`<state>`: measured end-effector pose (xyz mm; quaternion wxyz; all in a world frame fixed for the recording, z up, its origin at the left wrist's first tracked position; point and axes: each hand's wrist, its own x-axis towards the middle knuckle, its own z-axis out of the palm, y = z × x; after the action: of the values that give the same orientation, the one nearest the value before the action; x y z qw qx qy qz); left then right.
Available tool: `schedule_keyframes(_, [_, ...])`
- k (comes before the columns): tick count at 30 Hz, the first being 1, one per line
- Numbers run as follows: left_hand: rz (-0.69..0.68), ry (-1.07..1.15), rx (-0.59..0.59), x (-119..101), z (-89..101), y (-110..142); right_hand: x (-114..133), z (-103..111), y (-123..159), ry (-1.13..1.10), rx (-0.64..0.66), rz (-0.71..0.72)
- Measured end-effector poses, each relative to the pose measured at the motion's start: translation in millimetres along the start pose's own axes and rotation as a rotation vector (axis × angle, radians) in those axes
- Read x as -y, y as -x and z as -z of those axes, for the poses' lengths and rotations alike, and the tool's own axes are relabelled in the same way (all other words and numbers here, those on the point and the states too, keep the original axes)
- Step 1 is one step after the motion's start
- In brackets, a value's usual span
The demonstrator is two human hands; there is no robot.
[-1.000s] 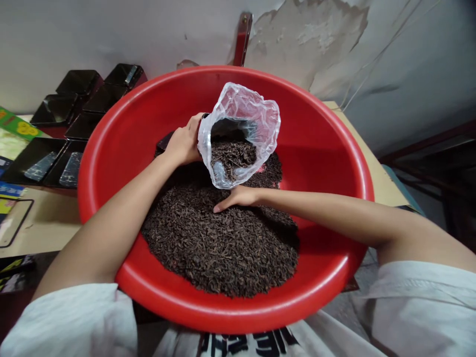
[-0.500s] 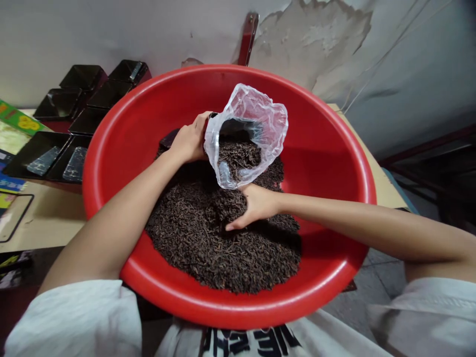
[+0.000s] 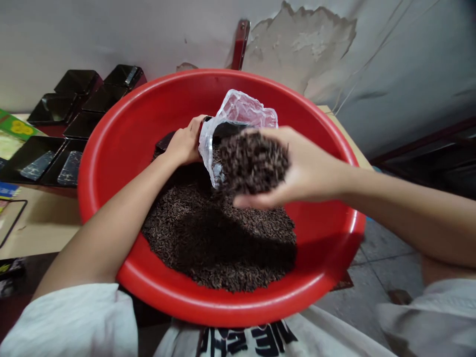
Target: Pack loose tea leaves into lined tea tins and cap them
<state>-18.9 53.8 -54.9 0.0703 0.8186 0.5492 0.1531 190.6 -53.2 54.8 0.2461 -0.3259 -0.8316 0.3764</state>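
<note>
A big red basin (image 3: 111, 129) sits in front of me, holding a heap of dark loose tea leaves (image 3: 208, 243). My left hand (image 3: 184, 144) grips the left edge of a clear plastic bag (image 3: 238, 111) that stands open inside the basin, partly filled with the same leaves. My right hand (image 3: 297, 171) is raised above the heap just in front of the bag's mouth, cupped palm-up around a handful of tea leaves (image 3: 253, 161). A dark box edge shows under the bag beside my left hand.
Several black trays (image 3: 55, 134) lie on the table at the left, along the wall. Coloured printed packs (image 3: 17, 126) sit at the far left edge. A red handle (image 3: 240, 42) leans on the peeling wall behind the basin. Floor shows at the lower right.
My right hand dug into the heap below the bag, then lifted up with a scoop of leaves to the bag's mouth. My left hand stayed on the bag.
</note>
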Motion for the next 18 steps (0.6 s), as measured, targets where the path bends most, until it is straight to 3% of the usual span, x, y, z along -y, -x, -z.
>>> schedule_keyframes(3, [0.033,0.021,-0.003,3,-1.6,-2,-9,6,-24,0.207,-0.271,0.047])
schedule_keyframes(6, [0.027,0.020,-0.012,5,-3.0,-3,-25,7,-45,0.414,-0.395,0.007])
schedule_keyframes(10, [-0.003,0.043,-0.036,6,-3.2,-2,-42,8,-63,0.577,-0.357,-0.072])
schedule_keyframes(18, [0.028,0.066,-0.022,1,0.1,1,-48,17,-77,0.713,-0.290,0.028])
